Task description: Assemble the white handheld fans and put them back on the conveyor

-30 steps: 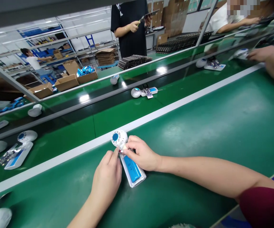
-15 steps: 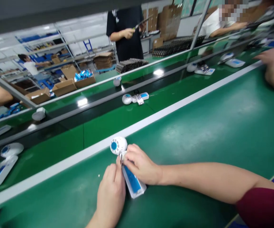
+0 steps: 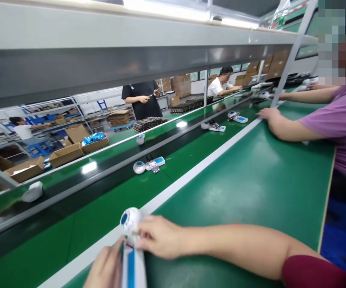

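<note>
Hands (image 3: 159, 237), two, at one white device (image 3: 133, 218), one blue battery (image 3: 130, 269)

From the wearer's head, the view looks forward and slightly down across a smooth green worktable (image 3: 235, 192), with the bare left hand (image 3: 105, 266) and bare right hand (image 3: 161, 236) close by, low in the picture. A long grey-white metal beam (image 3: 131, 44) spans the top; a shiny green conveyor belt (image 3: 101, 220) recedes obliquely rightward.
</note>
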Demonstrator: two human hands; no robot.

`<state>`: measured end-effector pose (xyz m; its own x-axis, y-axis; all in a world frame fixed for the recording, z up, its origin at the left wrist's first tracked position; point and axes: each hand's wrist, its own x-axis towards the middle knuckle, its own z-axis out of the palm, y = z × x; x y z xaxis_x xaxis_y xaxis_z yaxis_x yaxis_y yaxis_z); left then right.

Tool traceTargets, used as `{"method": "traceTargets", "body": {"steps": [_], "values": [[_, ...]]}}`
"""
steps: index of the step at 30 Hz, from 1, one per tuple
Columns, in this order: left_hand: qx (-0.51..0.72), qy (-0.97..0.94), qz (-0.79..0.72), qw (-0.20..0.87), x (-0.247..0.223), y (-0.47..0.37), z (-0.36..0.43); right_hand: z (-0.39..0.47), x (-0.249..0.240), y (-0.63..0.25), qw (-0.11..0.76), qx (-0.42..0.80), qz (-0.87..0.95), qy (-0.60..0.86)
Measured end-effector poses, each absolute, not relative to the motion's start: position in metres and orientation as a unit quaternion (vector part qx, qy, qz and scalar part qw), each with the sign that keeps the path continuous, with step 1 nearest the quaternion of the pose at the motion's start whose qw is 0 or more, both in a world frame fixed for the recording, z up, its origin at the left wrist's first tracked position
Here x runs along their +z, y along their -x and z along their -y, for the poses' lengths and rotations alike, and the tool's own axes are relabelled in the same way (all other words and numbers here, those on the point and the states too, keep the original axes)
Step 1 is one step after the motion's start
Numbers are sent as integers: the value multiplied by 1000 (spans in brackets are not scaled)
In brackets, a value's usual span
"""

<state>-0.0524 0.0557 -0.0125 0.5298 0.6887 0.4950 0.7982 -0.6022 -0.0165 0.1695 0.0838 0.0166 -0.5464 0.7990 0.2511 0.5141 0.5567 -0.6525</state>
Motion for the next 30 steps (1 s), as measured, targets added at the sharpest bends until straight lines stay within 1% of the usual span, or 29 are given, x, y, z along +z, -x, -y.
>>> {"method": "traceTargets", "body": {"steps": [2,3,5,7,9,11,12,14,16,18,21,25,30], "values": [[-205,824,502,163,7,81,-80,-122,29,-183,279,214,833,426],[-180,808,532,182,15,97,-95,-145,35,-191,254,161,821,486],[-114,804,549,198,25,130,-123,-193,44,-209,236,123,795,546],[-76,784,578,211,27,156,-144,-234,47,-226,212,98,771,593],[-87,755,611,220,23,167,-153,-263,45,-237,182,87,759,619],[-147,733,631,209,18,158,-150,-277,40,-240,153,83,763,623],[-183,728,634,187,16,146,-146,-279,38,-237,140,82,769,619],[-251,725,631,113,14,109,-134,-272,36,-225,124,77,785,602],[-294,722,626,20,13,64,-126,-250,37,-209,123,60,804,579],[-324,727,605,-30,11,22,-123,-217,41,-194,135,33,822,552],[-350,719,599,-49,5,-16,-125,-161,47,-182,148,-5,847,511],[-365,728,577,-68,-2,-18,-124,-110,47,-187,150,-79,868,467],[-330,769,539,-92,2,-5,-100,-81,48,-200,168,-74,859,478]]}}
